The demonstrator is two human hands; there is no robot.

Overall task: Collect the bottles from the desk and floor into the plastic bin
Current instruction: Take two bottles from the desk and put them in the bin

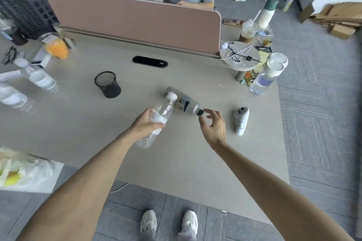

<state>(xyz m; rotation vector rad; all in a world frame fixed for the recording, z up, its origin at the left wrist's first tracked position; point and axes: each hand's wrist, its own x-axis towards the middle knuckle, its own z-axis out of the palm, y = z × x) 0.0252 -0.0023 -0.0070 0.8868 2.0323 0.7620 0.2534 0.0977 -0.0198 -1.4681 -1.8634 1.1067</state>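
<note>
Over the desk, left fingers tight round a clear bottle, right fingers loose beside a toppled bottle

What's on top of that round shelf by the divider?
A tangle of white cords and a black cable lie on the round shelf. Below, only its leg and part of a colourful packet show; the rest is covered.
</note>
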